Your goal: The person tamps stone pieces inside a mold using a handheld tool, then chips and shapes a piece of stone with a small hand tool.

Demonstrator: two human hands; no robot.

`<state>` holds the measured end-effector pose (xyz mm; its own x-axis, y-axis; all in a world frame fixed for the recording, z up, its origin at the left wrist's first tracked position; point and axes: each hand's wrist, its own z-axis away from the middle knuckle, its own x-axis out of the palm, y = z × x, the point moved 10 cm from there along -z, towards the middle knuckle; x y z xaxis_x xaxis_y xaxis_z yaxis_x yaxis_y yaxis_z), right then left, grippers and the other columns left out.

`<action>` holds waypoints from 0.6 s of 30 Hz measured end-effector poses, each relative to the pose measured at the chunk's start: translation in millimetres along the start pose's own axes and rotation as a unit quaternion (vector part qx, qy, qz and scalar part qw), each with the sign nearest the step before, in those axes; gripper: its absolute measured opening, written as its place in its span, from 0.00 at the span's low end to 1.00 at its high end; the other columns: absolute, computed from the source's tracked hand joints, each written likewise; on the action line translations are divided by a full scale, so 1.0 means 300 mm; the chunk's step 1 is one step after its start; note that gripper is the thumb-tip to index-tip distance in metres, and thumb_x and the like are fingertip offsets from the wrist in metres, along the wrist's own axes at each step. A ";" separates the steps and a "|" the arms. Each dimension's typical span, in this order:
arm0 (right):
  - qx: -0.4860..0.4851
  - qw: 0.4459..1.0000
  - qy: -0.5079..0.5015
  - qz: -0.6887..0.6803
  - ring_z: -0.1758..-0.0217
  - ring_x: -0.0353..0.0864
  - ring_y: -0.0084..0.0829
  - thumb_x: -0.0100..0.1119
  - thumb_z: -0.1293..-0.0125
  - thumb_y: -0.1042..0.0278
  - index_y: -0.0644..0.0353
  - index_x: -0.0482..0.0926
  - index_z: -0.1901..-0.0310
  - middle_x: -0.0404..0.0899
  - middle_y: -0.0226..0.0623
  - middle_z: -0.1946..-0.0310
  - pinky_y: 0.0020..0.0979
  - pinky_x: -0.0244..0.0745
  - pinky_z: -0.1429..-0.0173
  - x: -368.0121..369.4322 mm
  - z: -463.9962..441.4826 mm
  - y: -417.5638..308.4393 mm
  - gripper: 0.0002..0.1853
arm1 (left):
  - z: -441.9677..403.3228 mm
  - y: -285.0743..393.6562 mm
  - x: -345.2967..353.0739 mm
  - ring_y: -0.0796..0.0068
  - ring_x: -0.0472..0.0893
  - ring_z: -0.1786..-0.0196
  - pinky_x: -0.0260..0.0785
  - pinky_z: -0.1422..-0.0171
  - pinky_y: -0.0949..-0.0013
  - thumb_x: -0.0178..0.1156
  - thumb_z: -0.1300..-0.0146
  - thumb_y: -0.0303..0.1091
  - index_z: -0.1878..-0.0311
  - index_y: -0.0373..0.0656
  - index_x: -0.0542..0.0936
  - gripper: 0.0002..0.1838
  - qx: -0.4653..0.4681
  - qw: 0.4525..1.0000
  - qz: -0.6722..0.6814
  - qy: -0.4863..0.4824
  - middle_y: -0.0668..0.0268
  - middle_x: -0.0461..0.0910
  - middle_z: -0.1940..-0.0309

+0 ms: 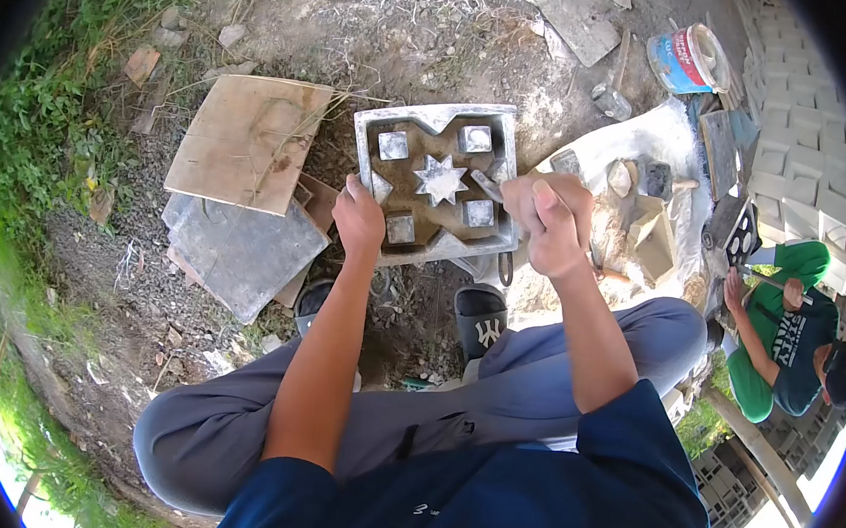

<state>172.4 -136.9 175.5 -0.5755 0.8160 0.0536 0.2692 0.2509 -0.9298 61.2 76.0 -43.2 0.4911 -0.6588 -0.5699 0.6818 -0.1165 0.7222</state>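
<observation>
A square grey mould (pixel 426 255) sits in front of me, with a star-shaped block (pixel 441 180) at its middle and several smaller square blocks around it. Brownish material covers the floor between these blocks. My left hand (pixel 358 218) is closed on the mould's left wall. Above the right wall, my right hand (pixel 550 219) is wrapped round a small flat-bladed hand tool (pixel 488 189). Its blade points into the mould, near the star block; the handle is mostly hidden in my fist. Whether the blade touches the material I cannot tell.
Wooden boards (pixel 247 139) and grey slabs (pixel 237 251) lie at left. On the right, a whitish sheet (pixel 587 158) bears powder, stones and tools. A paint bucket (pixel 689 59) stands beyond. Another person (pixel 781 328) works at far right beside stacked blocks (pixel 805 134).
</observation>
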 end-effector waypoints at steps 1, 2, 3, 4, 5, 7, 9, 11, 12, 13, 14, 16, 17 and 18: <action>0.017 1.000 0.017 -0.012 0.88 0.52 0.24 0.43 0.24 0.64 0.61 0.56 0.85 0.55 0.29 0.90 0.31 0.45 0.81 -0.015 -0.005 0.029 0.27 | 0.007 0.015 -0.004 0.31 0.78 0.55 0.66 0.48 0.41 0.36 0.22 0.47 0.56 0.25 0.80 0.32 0.002 1.000 0.002 0.000 0.37 0.81 0.64; 0.039 0.999 0.022 -0.005 0.88 0.51 0.25 0.43 0.25 0.66 0.61 0.56 0.85 0.55 0.29 0.90 0.32 0.45 0.82 -0.027 -0.001 0.039 0.26 | 0.010 0.020 -0.005 0.32 0.79 0.55 0.66 0.48 0.42 0.36 0.22 0.47 0.55 0.25 0.81 0.32 -0.009 1.000 -0.001 -0.013 0.37 0.82 0.64; 0.036 0.999 0.025 -0.004 0.88 0.51 0.25 0.43 0.25 0.66 0.61 0.56 0.85 0.55 0.29 0.90 0.32 0.45 0.82 -0.023 0.000 0.005 0.26 | 0.009 0.021 -0.004 0.32 0.79 0.55 0.67 0.48 0.42 0.36 0.22 0.47 0.55 0.26 0.81 0.31 -0.020 0.999 -0.006 -0.026 0.37 0.82 0.64; 0.010 1.000 0.002 0.025 0.88 0.53 0.26 0.43 0.24 0.62 0.60 0.56 0.85 0.56 0.30 0.90 0.32 0.45 0.81 0.004 0.007 -0.055 0.27 | -0.001 0.010 0.002 0.32 0.79 0.55 0.67 0.48 0.42 0.36 0.22 0.47 0.55 0.26 0.81 0.31 -0.017 0.999 -0.009 -0.027 0.37 0.82 0.64; -0.015 0.998 -0.024 0.053 0.88 0.54 0.27 0.43 0.23 0.58 0.60 0.56 0.85 0.56 0.31 0.90 0.31 0.46 0.80 0.034 0.005 -0.109 0.29 | -0.014 0.009 0.005 0.33 0.79 0.55 0.67 0.48 0.42 0.36 0.22 0.47 0.54 0.26 0.81 0.31 0.002 1.000 -0.008 -0.015 0.38 0.82 0.64; -0.032 0.998 -0.032 0.050 0.87 0.55 0.28 0.43 0.23 0.58 0.60 0.55 0.85 0.57 0.32 0.90 0.31 0.46 0.80 0.056 0.006 -0.147 0.29 | 0.002 -0.002 -0.002 0.33 0.79 0.55 0.67 0.48 0.42 0.36 0.22 0.47 0.53 0.27 0.81 0.31 0.008 1.000 -0.008 -0.007 0.38 0.83 0.63; 0.000 0.998 -0.011 0.055 0.88 0.55 0.28 0.43 0.24 0.58 0.60 0.55 0.85 0.56 0.31 0.90 0.31 0.46 0.81 0.002 0.022 -0.045 0.29 | -0.001 -0.005 0.006 0.34 0.80 0.55 0.67 0.48 0.43 0.36 0.22 0.47 0.52 0.27 0.82 0.31 -0.025 0.999 0.011 -0.024 0.39 0.83 0.63; 0.021 0.999 0.027 0.027 0.90 0.51 0.27 0.43 0.26 0.67 0.60 0.56 0.85 0.54 0.30 0.90 0.32 0.46 0.82 -0.034 0.032 0.033 0.25 | 0.009 0.010 0.005 0.35 0.80 0.55 0.67 0.47 0.43 0.36 0.22 0.47 0.51 0.27 0.82 0.31 -0.023 0.999 0.000 -0.036 0.39 0.83 0.62; 0.004 0.999 0.019 0.038 0.90 0.51 0.27 0.43 0.26 0.67 0.60 0.56 0.84 0.54 0.31 0.90 0.32 0.46 0.82 -0.026 0.009 0.000 0.25 | 0.005 0.013 0.006 0.34 0.80 0.54 0.67 0.47 0.43 0.36 0.22 0.47 0.52 0.28 0.82 0.31 -0.026 0.999 -0.003 -0.037 0.39 0.83 0.62; -0.010 0.999 0.014 0.048 0.89 0.51 0.26 0.43 0.26 0.67 0.61 0.56 0.84 0.54 0.31 0.90 0.33 0.46 0.82 -0.015 -0.001 -0.030 0.25 | 0.002 0.007 0.004 0.34 0.80 0.54 0.67 0.47 0.44 0.36 0.22 0.47 0.52 0.28 0.82 0.31 -0.030 0.999 -0.010 -0.041 0.39 0.83 0.62; -0.040 0.998 0.012 0.040 0.89 0.51 0.26 0.43 0.26 0.67 0.61 0.56 0.84 0.55 0.31 0.91 0.33 0.45 0.82 -0.004 0.005 -0.068 0.25 | -0.004 0.005 0.005 0.34 0.80 0.54 0.67 0.47 0.44 0.36 0.22 0.47 0.52 0.28 0.82 0.31 -0.030 0.999 -0.011 -0.040 0.39 0.83 0.62; -0.034 0.999 0.016 0.018 0.89 0.52 0.26 0.43 0.26 0.67 0.61 0.56 0.84 0.55 0.31 0.91 0.32 0.46 0.82 -0.002 0.008 -0.064 0.25 | 0.003 -0.001 0.004 0.31 0.77 0.48 0.64 0.41 0.43 0.36 0.23 0.52 0.55 0.23 0.80 0.35 -0.030 0.999 0.025 -0.027 0.34 0.81 0.57; -0.031 0.999 0.020 -0.001 0.88 0.52 0.26 0.43 0.25 0.66 0.61 0.56 0.84 0.56 0.32 0.91 0.32 0.46 0.82 -0.010 0.009 -0.066 0.25 | 0.008 -0.003 0.006 0.31 0.77 0.48 0.64 0.41 0.43 0.36 0.23 0.52 0.55 0.23 0.80 0.35 -0.031 0.999 0.026 -0.028 0.34 0.81 0.57; 0.024 0.999 0.035 0.035 0.88 0.52 0.25 0.43 0.24 0.65 0.61 0.56 0.84 0.55 0.30 0.90 0.31 0.46 0.80 -0.023 0.003 0.008 0.25 | 0.012 0.003 0.001 0.31 0.77 0.48 0.64 0.41 0.43 0.36 0.23 0.52 0.55 0.23 0.80 0.35 -0.034 0.999 0.017 -0.029 0.34 0.81 0.57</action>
<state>176.4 -142.4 172.5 -0.5013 0.8652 0.0110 0.2692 0.1681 -0.9483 60.0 72.9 -41.2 0.4840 -0.7038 -0.5201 0.7015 -0.0432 0.7113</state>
